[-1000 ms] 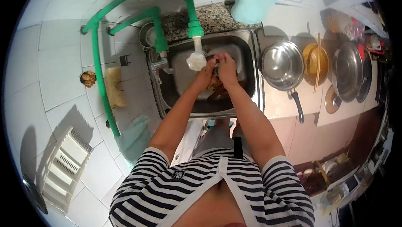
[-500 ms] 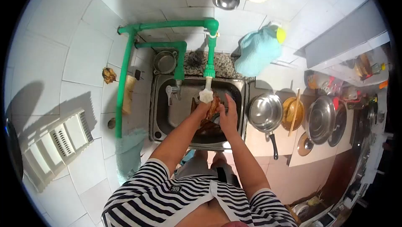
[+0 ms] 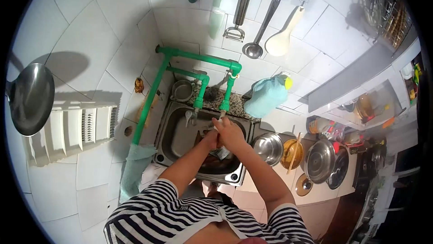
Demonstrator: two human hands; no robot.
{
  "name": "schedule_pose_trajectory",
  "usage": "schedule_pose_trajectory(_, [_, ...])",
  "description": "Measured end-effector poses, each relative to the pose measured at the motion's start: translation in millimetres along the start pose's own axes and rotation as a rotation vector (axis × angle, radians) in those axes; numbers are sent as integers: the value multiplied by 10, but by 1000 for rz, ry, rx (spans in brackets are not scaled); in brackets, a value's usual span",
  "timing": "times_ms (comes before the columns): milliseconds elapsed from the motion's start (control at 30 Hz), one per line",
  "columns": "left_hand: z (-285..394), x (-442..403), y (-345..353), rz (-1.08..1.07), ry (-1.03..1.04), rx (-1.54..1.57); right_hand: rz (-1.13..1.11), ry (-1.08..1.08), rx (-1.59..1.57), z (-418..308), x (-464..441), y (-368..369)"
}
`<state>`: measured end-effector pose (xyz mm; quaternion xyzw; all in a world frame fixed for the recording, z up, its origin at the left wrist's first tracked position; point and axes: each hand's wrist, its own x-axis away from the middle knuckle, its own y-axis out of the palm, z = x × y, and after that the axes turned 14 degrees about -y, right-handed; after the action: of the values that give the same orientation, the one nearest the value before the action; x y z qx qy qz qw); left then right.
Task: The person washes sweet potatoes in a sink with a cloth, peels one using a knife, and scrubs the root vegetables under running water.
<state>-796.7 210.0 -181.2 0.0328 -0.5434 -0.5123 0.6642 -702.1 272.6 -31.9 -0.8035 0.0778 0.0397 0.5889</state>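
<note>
My right hand point(image 3: 231, 135) is at the end of the green pipe, its fingers closed round the white tap fitting point(image 3: 221, 120), which they mostly cover. Just left of it and lower, my left hand point(image 3: 210, 139) is curled over the sink point(image 3: 175, 136). Its fingers are partly hidden behind the right hand, and a bit of something orange-brown shows beside them; I cannot make out what it is. Below the hands, a silvery, shiny thing point(image 3: 221, 153) and dark brown pieces lie in the basin. A second tap point(image 3: 189, 117) stands to the left.
Right of the sink are a steel pan point(image 3: 268, 148), an orange bowl point(image 3: 288, 157) with chopsticks point(image 3: 295, 154) across it, and a large steel lid point(image 3: 320, 160). A light blue cloth point(image 3: 267, 97) hangs behind. Green pipes point(image 3: 151, 102) run along the left wall.
The view has tilted up, showing more hanging utensils. My right hand has moved from open beside the left hand up onto the white tap fitting. My left hand has come away below the tap.
</note>
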Motion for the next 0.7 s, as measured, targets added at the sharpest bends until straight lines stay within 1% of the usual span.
schedule_pose_trajectory(67, [-34, -92, -100, -42, 62, 24, -5, 10, 46, -41, -48, -32])
schedule_pose_trajectory(133, [-8, -125, -68, -11, 19, 8, -39, 28, 31, -15, -29, 53])
schedule_pose_trajectory(200, [76, -23, 5, 20, -19, 2, 10, 12, 48, 40, 32, 205])
schedule_pose_trajectory(267, [156, 8, 101, 47, -42, -15, -49, 31, 152, -3, -35, 195])
schedule_pose_trajectory(300, [173, 50, 141, 62, -42, -21, -27, 89, 153, -25, -27, 180])
schedule_pose_trajectory(367, [214, 101, 208, 88, -45, -31, -8, 44, 158, -37, -45, 158])
schedule_pose_trajectory(400, [227, 129, 244, 97, -44, -34, 12, 73, 156, -32, -32, 166])
schedule_pose_trajectory(500, [247, 176, 320, 119, -33, -44, 429, -60, 294, 20, -14, 365])
schedule_pose_trajectory(533, [255, 187, 346, 127, -25, -45, 436, -23, 288, 1, 3, 371])
schedule_pose_trajectory(600, [259, 191, 395, 139, -15, -48, 375, -59, 351, -4, 24, 383])
schedule_pose_trajectory(667, [294, 217, 438, 155, 3, -44, 339, -41, 331, -46, 46, 305])
schedule_pose_trajectory(700, [302, 229, 458, 164, 8, -45, 265, -6, 314, -51, 36, 277])
